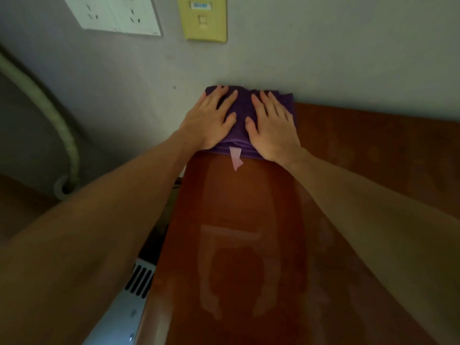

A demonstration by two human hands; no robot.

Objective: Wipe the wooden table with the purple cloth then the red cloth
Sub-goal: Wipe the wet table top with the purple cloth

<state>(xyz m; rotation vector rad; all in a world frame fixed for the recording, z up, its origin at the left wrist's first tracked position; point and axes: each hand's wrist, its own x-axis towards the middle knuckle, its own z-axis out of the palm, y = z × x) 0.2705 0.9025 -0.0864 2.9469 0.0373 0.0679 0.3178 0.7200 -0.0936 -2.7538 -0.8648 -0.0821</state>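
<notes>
A folded purple cloth [241, 125] lies at the far left corner of the glossy brown wooden table [249, 232], right against the wall. A pale pink label [235, 158] hangs from its near edge. My left hand [211, 118] presses flat on the cloth's left half with fingers spread. My right hand [272, 123] presses flat on its right half the same way. Both arms are stretched forward over the table. No red cloth is in view.
A grey wall rises directly behind the cloth, with a white socket panel [114, 13] and a yellow wall plate [204, 18] above. A pale pipe [47, 108] curves down at the left. A silver vented device [129, 295] sits beside the table's left edge.
</notes>
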